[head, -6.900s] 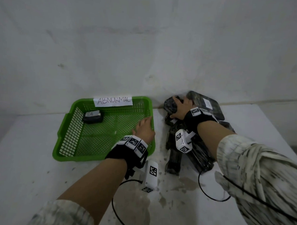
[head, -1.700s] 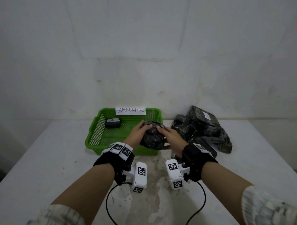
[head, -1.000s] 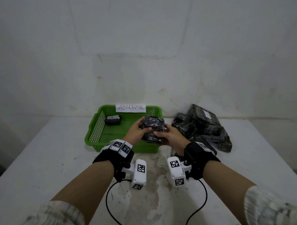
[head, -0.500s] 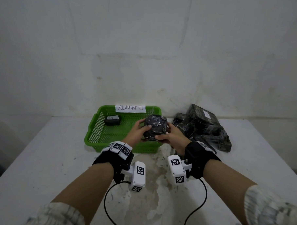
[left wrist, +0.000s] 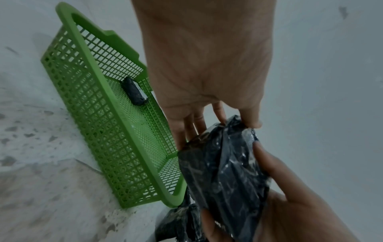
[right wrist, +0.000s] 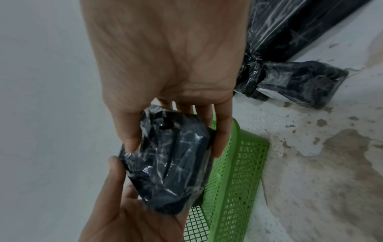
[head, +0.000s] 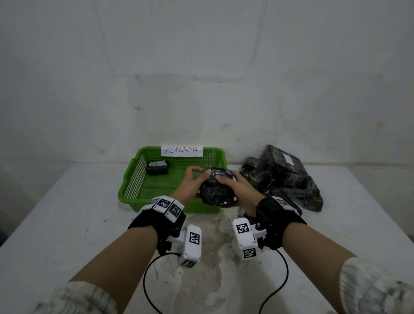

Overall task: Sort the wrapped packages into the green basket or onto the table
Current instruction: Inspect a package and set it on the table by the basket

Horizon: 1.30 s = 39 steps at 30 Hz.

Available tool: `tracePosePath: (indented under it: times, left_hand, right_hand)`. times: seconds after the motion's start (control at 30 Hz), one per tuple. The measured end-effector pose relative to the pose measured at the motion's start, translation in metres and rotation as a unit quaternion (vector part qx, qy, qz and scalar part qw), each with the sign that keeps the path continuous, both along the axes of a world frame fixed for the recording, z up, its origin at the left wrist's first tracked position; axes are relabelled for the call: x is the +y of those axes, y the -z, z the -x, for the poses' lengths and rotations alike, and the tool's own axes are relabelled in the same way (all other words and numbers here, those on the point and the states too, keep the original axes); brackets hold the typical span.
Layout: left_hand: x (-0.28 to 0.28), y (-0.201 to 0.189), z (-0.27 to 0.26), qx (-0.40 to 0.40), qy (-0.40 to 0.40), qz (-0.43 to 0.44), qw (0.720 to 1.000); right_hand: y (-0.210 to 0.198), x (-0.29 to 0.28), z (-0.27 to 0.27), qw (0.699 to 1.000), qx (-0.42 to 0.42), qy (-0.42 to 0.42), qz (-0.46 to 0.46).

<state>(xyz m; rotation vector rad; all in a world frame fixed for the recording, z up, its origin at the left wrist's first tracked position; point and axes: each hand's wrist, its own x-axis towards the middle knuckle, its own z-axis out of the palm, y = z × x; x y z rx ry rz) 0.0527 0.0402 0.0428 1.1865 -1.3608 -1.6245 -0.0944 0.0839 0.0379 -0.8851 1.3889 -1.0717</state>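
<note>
Both hands hold one black plastic-wrapped package (head: 216,189) in the air over the near right corner of the green basket (head: 134,177). My left hand (head: 196,177) grips its left side, thumb on top (left wrist: 250,122). My right hand (head: 234,189) cups its right side and underside, thumb on top (right wrist: 129,142). The wrist views show the package (left wrist: 223,172) (right wrist: 167,165) wrinkled and glossy between the two palms. One small black package with a white label (head: 156,167) lies at the basket's far left (left wrist: 133,91).
A pile of several black wrapped packages (head: 283,176) lies right of the basket against the wall, seen also in the right wrist view (right wrist: 290,85). A paper label reading ABNORMAL (head: 182,150) hangs on the basket's far rim. The white table (head: 56,221) is stained.
The right hand took the package from the pile and brought it to the left hand. Over the last second both hands turned it and lowered it slightly toward me.
</note>
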Motion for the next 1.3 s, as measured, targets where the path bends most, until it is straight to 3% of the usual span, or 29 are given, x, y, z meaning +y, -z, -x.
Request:
tracePosePath:
  times: [0.17, 0.3, 0.43, 0.57, 0.8, 1.03, 1.2, 1.3]
  left_hand:
    - [-0.002, 0.005, 0.002, -0.024, 0.005, 0.036, 0.999]
    - [-0.003, 0.004, 0.002, -0.014, -0.035, 0.041, 0.998]
    - [-0.006, 0.009, -0.003, -0.057, -0.069, 0.096, 0.991]
    - [-0.003, 0.007, -0.004, -0.058, -0.005, 0.068, 0.996]
    - [0.004, -0.001, -0.006, -0.029, 0.028, 0.071, 0.997]
    - [0.011, -0.011, -0.004, -0.030, 0.096, 0.028, 0.995]
    - [0.012, -0.005, -0.005, 0.011, 0.069, 0.000, 0.998]
    - [0.011, -0.003, -0.005, 0.032, 0.052, -0.015, 0.998]
  right_hand:
    - [-0.003, 0.000, 0.001, 1.000, 0.010, 0.014, 0.012]
    - [-0.006, 0.002, 0.001, 0.999, -0.007, -0.030, 0.017]
    - [-0.010, 0.001, 0.001, 0.999, -0.035, -0.014, 0.036]
    - [-0.009, 0.001, -0.001, 0.998, -0.005, -0.028, 0.050]
    - [-0.006, 0.003, -0.001, 0.997, -0.011, -0.009, 0.078]
    - [-0.010, 0.002, -0.005, 0.991, -0.028, 0.053, 0.116]
    - [-0.015, 0.004, -0.001, 0.993, -0.047, 0.019, 0.105]
    - [-0.010, 0.004, 0.002, 0.994, 0.030, -0.034, 0.099]
